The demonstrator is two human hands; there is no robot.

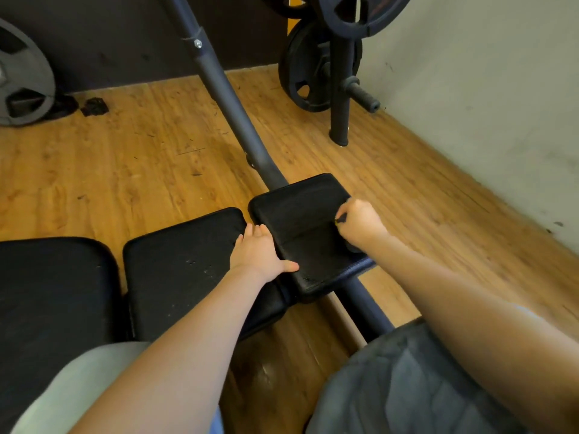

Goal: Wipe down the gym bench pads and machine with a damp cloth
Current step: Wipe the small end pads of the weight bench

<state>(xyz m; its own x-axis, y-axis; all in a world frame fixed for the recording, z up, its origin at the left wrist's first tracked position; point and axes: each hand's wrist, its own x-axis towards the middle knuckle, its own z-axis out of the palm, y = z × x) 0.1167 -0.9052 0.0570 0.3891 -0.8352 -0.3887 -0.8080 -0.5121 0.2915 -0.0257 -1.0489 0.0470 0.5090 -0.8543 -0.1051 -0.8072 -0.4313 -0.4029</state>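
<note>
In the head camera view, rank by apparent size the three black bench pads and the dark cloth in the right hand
1. Middle black vinyl pad or left black pad, cropped: unsure.
3. Small black pad.
4. Dark cloth, mostly hidden.

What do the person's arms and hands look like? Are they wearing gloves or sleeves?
No gloves and no long sleeves. Both forearms are bare all the way down to the left hand and the right hand. No watch, bracelet or rings show. The fingers are bare too. The right hand looks a little blurry.
</note>
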